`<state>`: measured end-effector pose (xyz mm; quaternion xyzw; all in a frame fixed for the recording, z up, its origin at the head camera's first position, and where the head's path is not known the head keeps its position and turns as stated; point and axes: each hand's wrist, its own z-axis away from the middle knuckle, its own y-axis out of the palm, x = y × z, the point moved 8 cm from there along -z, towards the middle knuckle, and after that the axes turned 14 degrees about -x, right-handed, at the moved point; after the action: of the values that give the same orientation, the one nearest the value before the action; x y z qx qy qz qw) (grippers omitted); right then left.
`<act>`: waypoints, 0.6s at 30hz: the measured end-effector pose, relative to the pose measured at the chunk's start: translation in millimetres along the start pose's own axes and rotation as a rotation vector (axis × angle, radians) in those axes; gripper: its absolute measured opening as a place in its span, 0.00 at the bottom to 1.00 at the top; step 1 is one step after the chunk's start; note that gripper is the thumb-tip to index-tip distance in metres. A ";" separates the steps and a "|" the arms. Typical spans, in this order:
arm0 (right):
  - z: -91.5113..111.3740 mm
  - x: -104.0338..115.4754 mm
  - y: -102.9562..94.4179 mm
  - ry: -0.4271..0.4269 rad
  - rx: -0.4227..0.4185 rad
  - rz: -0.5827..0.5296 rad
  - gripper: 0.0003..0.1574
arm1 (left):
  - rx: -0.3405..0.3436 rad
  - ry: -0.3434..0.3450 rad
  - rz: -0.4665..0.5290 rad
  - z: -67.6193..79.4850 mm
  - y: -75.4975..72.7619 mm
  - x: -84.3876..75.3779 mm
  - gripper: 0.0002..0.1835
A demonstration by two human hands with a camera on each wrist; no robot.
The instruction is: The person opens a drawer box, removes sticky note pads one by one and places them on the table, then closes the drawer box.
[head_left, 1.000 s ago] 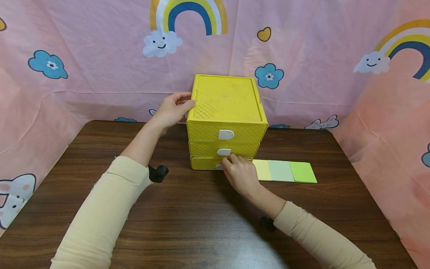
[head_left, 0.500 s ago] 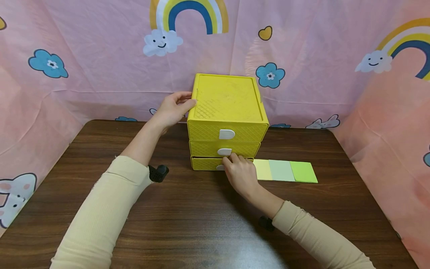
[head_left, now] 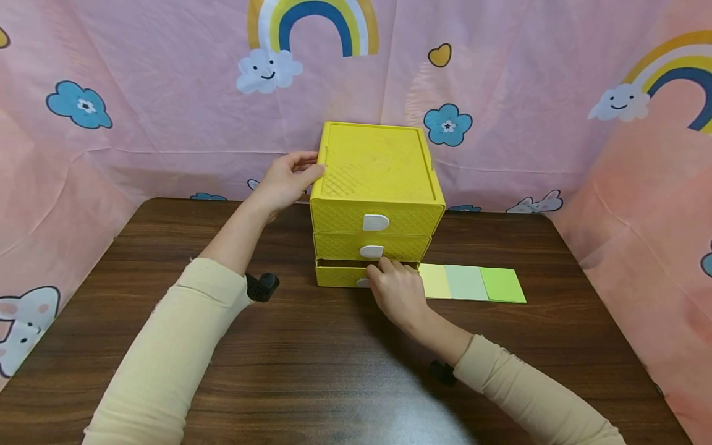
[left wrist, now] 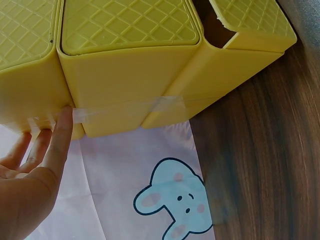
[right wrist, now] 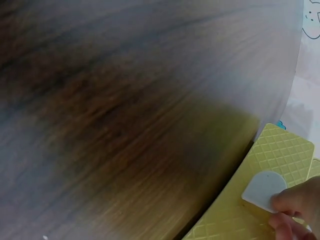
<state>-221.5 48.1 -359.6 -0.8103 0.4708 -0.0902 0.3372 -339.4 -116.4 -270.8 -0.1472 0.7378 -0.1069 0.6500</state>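
A yellow three-drawer storage box (head_left: 378, 161) stands at the back middle of the table in the head view. Its bottom drawer (head_left: 340, 277) sticks out a little, with a dark gap above its front. My right hand (head_left: 399, 295) grips that drawer at its white pull tab (right wrist: 265, 189); in the right wrist view the thumb lies against the tab. On the box's left side rests my left hand (head_left: 283, 183), thumb at the top edge. The left wrist view shows its fingers (left wrist: 59, 132) nearly straight against the side wall. The upper two drawers are closed.
Right of the box lie pale yellow (head_left: 436, 281), mint (head_left: 466, 282) and bright green (head_left: 502, 284) square paper pads in a row. They are on a dark wooden table (head_left: 289, 371). A pink patterned cloth (head_left: 183, 80) hangs close behind the box.
The bottom drawer has slid slightly toward me, opening a gap under the middle drawer. My right hand has moved a little with it; my left hand has stayed put.
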 end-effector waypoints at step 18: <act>0.9 11.8 -15.3 -0.088 -0.006 -0.038 0.15 | -0.004 0.010 -0.021 -1.3 -0.1 0.3 0.29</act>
<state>-204.0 43.8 -352.6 -0.8233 0.4403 -0.0594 0.3533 -340.8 -116.6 -270.9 -0.1555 0.7397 -0.1129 0.6449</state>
